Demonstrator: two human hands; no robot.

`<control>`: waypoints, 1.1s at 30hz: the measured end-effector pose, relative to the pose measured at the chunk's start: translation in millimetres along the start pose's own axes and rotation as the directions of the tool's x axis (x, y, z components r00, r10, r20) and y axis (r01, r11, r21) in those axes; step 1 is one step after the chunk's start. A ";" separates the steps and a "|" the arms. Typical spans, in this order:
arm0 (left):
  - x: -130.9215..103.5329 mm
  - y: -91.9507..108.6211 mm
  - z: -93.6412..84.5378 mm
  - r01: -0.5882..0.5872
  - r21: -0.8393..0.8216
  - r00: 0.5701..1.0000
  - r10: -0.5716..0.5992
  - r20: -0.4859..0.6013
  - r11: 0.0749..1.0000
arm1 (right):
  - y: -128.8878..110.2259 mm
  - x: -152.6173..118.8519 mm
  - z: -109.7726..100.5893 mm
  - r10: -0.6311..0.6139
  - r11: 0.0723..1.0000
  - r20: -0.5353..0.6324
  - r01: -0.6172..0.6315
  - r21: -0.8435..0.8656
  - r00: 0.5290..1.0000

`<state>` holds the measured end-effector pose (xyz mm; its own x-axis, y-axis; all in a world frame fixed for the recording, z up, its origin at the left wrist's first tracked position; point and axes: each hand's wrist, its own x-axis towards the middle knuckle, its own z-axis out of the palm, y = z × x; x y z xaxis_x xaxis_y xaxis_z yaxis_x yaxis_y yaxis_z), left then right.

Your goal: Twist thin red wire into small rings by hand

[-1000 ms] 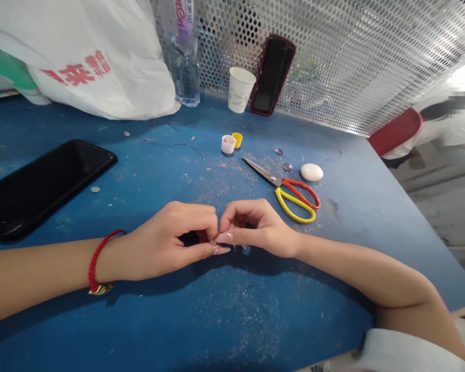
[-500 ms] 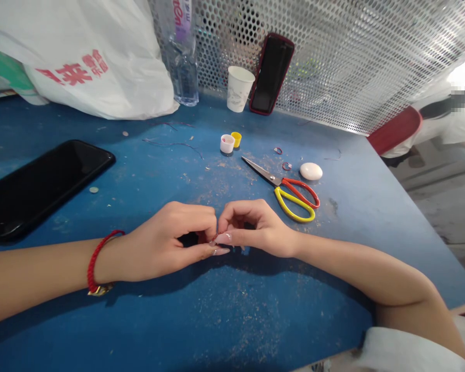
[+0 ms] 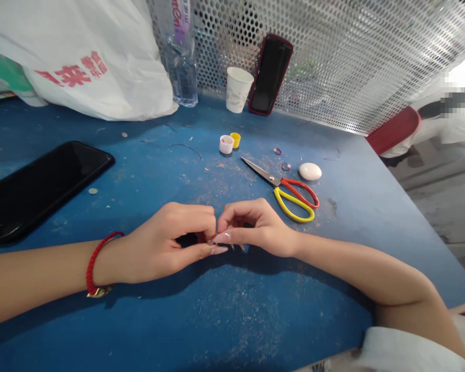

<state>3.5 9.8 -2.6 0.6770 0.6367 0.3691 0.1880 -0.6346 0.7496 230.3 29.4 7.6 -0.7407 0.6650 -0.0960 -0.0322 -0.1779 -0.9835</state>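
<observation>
Pinching seemingly unmoved red bit (image 3: 214, 237)

Perforated metal screen (image 3: 352, 62), glossy phone (image 3: 48, 191), paper cup (image 3: 238, 94), scuffed tabletop (image 3: 158, 330)

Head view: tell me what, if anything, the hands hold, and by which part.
The left hand and right hand pinch a tiny reddish item where they meet; which part is gripped cannot be told.
</observation>
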 end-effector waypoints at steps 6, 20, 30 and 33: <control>0.4 0.8 -1.2 -0.035 0.004 0.999 0.035 0.016 0.999 | -1.0 -1.7 -0.9 0.011 1.000 0.024 -0.011 0.003 1.000; -1.7 4.5 1.0 -0.059 0.034 0.998 0.059 -0.003 0.998 | -1.8 -0.5 -1.2 0.034 0.999 0.138 -0.028 -0.045 0.990; 3.5 3.1 -3.7 0.015 -0.062 0.999 -0.018 -0.038 0.998 | 5.8 -5.8 2.6 -0.125 0.986 -0.172 0.104 -0.128 0.977; 3.3 2.6 -3.8 0.018 -0.053 0.999 -0.020 -0.035 0.998 | 5.5 -6.2 1.1 -0.137 0.983 -0.140 0.117 -0.145 0.981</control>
<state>3.5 11.9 2.6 0.6478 0.6642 0.3730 0.1626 -0.5990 0.7841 234.0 23.5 2.9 -0.6280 0.7779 0.0193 -0.0208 0.0079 -0.9998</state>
